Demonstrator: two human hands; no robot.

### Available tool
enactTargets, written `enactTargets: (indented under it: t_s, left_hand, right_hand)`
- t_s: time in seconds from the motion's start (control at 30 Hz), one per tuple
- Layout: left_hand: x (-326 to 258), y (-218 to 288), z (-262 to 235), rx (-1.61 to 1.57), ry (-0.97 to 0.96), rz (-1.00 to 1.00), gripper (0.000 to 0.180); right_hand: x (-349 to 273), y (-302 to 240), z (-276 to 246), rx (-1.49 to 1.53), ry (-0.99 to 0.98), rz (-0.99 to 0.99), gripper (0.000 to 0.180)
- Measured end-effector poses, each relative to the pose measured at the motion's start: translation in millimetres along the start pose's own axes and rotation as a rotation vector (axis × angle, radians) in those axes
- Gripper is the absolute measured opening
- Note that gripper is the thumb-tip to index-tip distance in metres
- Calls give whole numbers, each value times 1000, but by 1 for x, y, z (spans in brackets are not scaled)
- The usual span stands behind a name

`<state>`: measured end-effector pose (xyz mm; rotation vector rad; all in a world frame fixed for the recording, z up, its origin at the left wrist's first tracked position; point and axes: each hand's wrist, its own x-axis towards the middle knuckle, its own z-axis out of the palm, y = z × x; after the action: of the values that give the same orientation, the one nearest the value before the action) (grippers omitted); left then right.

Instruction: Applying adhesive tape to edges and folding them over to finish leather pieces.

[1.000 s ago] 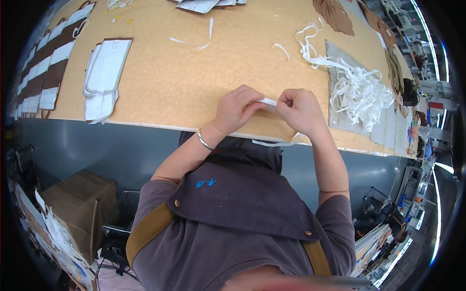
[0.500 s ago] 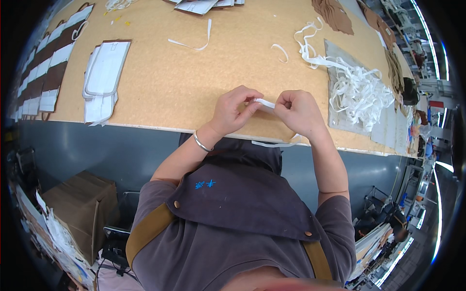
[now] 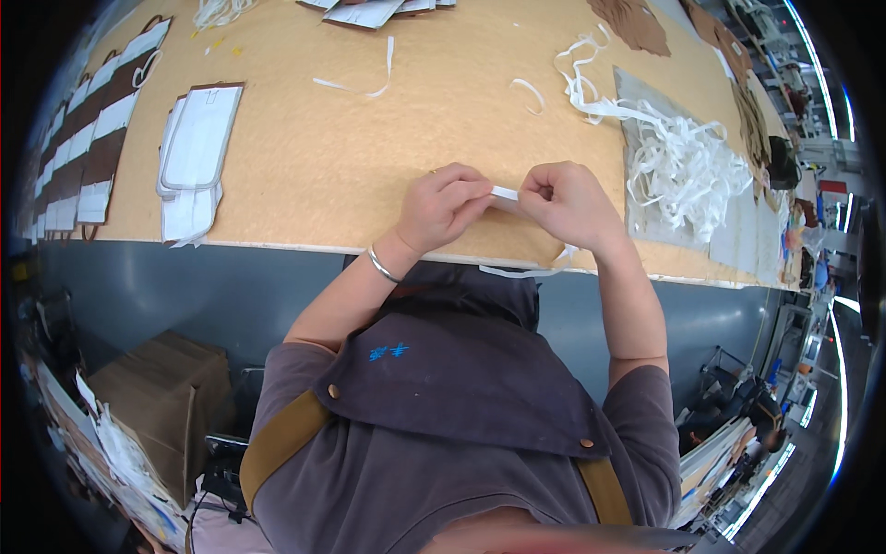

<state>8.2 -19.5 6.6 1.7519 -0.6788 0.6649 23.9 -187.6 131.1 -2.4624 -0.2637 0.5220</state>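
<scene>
Between my two hands a short length of white strip (image 3: 504, 192) is stretched just above the table, near its front edge. My left hand (image 3: 447, 209) pinches one end with closed fingers. A little way along, my right hand (image 3: 565, 205) is curled shut on the same strip. Below my right hand a white tail (image 3: 519, 272) hangs over the table edge; whether it belongs to the held strip I cannot tell. To the right lies a tangled heap of white strips (image 3: 688, 175) on a grey sheet (image 3: 643, 88), with one loose end trailing toward the far side.
The tan table (image 3: 305, 175) carries stacked white panels with brown edges (image 3: 198, 138) at left, and rows of brown-and-white pieces (image 3: 97, 148) beyond. Single strips (image 3: 389, 69) and brown cut pieces (image 3: 637, 23) lie farther back. A brown box-shaped thing (image 3: 152, 397) stands lower left.
My left fingers have slid closer to my right hand along the strip, so less of it shows between them. The whole view has shifted slightly.
</scene>
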Motion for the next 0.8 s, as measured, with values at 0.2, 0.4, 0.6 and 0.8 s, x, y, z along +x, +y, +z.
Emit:
enactTargets:
  t_s: [0.2,0.4,0.6,0.8]
  left_hand:
    - [-5,-7,5,-6,17,48,24]
    - [-3,-11,8,-30,-15,96,36]
    - [2,-12,5,21,-41,115,43]
    - [-2,-15,7,-1,-50,97,40]
  right_hand:
    - [-28,46,-64,384,-258,203,19]
    - [-62,110,-72,597,-54,160,17]
    - [-66,121,-55,605,39,150,14]
    - [-69,125,-50,639,47,122,17]
